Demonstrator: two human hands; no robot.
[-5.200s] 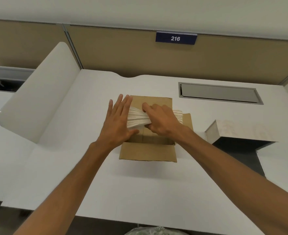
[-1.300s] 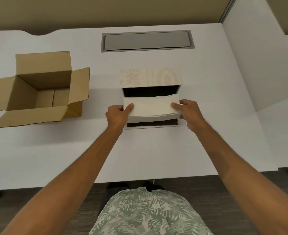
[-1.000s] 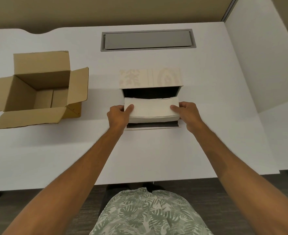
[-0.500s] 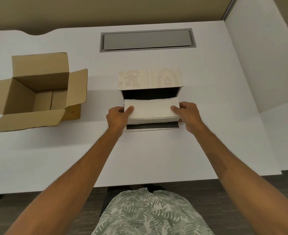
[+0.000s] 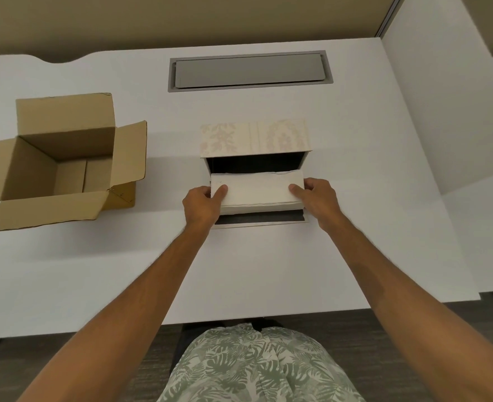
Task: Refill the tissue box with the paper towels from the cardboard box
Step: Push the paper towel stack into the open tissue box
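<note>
Over open tissue box (image 5: 254, 137): white paper towels (image 5: 258, 190) stack, left hand (image 5: 201, 203) and right hand (image 5: 316, 198) gripping ends; cardboard box (image 5: 56, 163) left, empty.

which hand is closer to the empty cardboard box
Left. The left hand grips the paper towel stack's left end, the side facing the cardboard box. The right hand holds the stack's far end, farther away.
</note>
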